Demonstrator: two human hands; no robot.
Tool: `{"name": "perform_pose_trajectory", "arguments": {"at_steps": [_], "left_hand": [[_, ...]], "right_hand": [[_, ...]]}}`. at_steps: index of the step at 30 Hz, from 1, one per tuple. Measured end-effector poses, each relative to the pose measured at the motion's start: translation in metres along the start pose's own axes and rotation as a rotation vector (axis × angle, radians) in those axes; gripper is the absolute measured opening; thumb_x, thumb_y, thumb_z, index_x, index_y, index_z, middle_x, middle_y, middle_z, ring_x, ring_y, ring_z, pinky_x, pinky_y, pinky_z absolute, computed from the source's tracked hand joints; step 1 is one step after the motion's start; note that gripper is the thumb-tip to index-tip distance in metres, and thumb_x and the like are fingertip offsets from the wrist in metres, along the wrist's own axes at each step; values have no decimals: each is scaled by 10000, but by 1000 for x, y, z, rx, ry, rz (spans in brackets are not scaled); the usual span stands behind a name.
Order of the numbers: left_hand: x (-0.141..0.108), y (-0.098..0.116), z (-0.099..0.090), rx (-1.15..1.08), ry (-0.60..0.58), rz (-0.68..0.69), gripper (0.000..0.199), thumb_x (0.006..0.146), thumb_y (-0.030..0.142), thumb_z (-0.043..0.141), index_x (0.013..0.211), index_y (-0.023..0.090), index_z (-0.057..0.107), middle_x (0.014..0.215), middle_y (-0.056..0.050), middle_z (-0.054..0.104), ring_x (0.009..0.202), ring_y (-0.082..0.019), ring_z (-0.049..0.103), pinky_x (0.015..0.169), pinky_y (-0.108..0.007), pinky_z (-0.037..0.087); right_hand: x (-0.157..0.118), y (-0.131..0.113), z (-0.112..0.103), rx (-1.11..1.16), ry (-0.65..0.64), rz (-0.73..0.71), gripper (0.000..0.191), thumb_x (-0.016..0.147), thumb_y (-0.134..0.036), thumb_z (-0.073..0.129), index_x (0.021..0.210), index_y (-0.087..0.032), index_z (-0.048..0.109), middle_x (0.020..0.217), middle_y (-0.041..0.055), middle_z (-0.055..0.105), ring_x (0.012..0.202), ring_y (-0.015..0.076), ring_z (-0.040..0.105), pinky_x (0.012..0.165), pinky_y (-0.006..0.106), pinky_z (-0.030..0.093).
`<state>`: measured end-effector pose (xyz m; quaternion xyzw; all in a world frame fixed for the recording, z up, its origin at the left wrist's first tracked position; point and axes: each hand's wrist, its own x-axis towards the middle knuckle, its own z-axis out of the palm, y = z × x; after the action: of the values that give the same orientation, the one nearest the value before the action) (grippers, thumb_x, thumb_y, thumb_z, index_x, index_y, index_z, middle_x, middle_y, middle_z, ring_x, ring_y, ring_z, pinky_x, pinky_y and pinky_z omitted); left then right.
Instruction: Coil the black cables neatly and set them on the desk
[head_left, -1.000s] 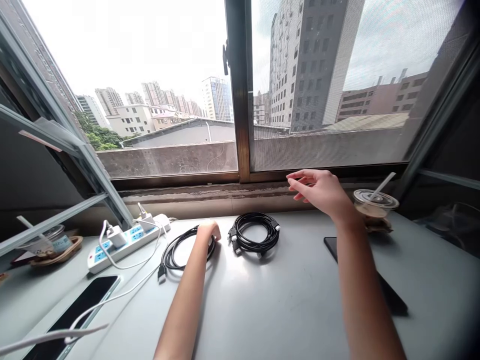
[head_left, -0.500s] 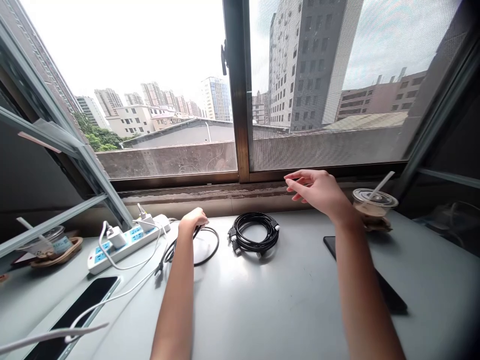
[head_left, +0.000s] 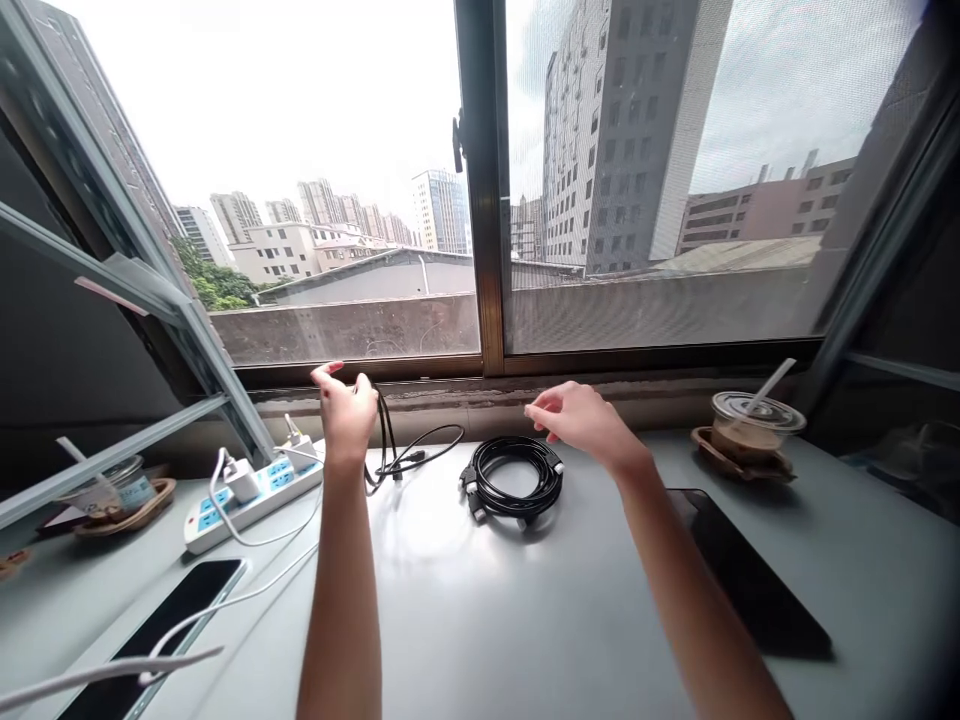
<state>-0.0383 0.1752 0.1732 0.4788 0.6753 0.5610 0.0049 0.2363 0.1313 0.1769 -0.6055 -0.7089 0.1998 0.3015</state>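
Observation:
My left hand (head_left: 348, 412) is raised near the window sill, its fingers curled around a thin black cable (head_left: 386, 430). The cable hangs beside the hand, and its lower part with a plug lies on the table. My right hand (head_left: 581, 415) hovers above the right edge of a coiled black cable (head_left: 517, 498), not touching it. Its fingers are loosely bent, with nothing visible in them. The coil lies flat, with several plug ends showing at its left and right sides.
A white power strip (head_left: 262, 497) with chargers and white cords stands left, above a phone (head_left: 161, 625). A black tablet-like device (head_left: 757, 575) lies under my right forearm. Lidded drink cups stand at the right (head_left: 754, 425) and left (head_left: 120, 490). The window frame (head_left: 491, 300) borders the table's back.
My left hand has risen and moved left, lifting part of the thin cable off the table. My right hand has moved left and down toward the coil.

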Motion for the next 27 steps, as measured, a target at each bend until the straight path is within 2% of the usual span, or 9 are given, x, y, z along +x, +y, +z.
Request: {"name": "perform_pose_trajectory", "arguments": {"at_steps": [4, 7, 11, 14, 16, 18, 22, 25, 27], "left_hand": [[-18, 35, -13, -384, 52, 65, 306, 838, 198, 470, 1129, 191, 377, 562, 63, 483, 412, -82, 431, 404, -176, 330], [-35, 59, -21, -564, 68, 129, 280, 827, 167, 487, 1085, 191, 380, 505, 98, 432, 357, -57, 351, 358, -151, 271], [-54, 80, -30, -673, 120, 216, 228, 833, 179, 510, 1028, 204, 395, 509, 96, 405, 379, -58, 382, 361, -145, 295], [-64, 89, -35, -736, 146, 235, 206, 842, 197, 516, 1012, 218, 401, 512, 97, 386, 382, -51, 373, 355, -141, 282], [-68, 93, -37, -793, 164, 228, 189, 844, 197, 518, 988, 218, 397, 505, 102, 369, 384, -44, 357, 353, -135, 263], [-69, 95, -38, -869, 190, 225, 176, 846, 189, 512, 960, 219, 381, 488, 112, 344, 375, -39, 319, 339, -133, 229], [-67, 96, -42, -972, 306, 227, 158, 843, 167, 500, 908, 228, 369, 455, 129, 325, 318, -45, 225, 280, -169, 142], [-63, 93, -47, -1005, 373, 198, 146, 836, 149, 506, 866, 230, 389, 444, 129, 298, 317, -45, 201, 282, -192, 125], [-62, 92, -50, -1012, 404, 184, 142, 836, 145, 509, 851, 234, 399, 455, 123, 291, 337, -44, 204, 296, -199, 133]], "right_hand": [[-3, -17, 32, -106, -243, -53, 341, 808, -431, 514, 602, -191, 642, 564, 29, 668, 615, 170, 652, 665, 271, 450], [-7, -24, 58, -55, -477, -78, 415, 750, -525, 556, 529, -174, 580, 574, 54, 661, 540, 169, 627, 554, 258, 458], [-8, -29, 76, 259, -668, -140, 504, 687, -652, 593, 728, -151, 633, 753, 98, 685, 595, 176, 641, 445, 226, 459], [-8, -38, 72, 621, -623, -293, 569, 738, -658, 549, 995, -156, 623, 1019, 120, 648, 776, 174, 654, 474, 202, 497], [-8, -44, 66, 815, -555, -345, 568, 803, -648, 469, 1094, -174, 586, 1078, 113, 618, 841, 165, 644, 512, 204, 517], [-9, -48, 61, 936, -446, -324, 547, 832, -644, 421, 1040, -171, 602, 1022, 99, 626, 879, 165, 634, 571, 221, 532], [-10, -46, 47, 1175, -175, -262, 492, 758, -659, 534, 794, -172, 599, 924, 45, 618, 904, 167, 622, 780, 280, 524], [-10, -41, 32, 1287, -123, -278, 498, 728, -668, 566, 643, -180, 512, 782, 14, 587, 946, 196, 626, 831, 296, 501], [-12, -37, 20, 1293, -129, -303, 503, 738, -649, 573, 597, -179, 462, 802, 18, 600, 954, 207, 635, 799, 292, 512]]}}
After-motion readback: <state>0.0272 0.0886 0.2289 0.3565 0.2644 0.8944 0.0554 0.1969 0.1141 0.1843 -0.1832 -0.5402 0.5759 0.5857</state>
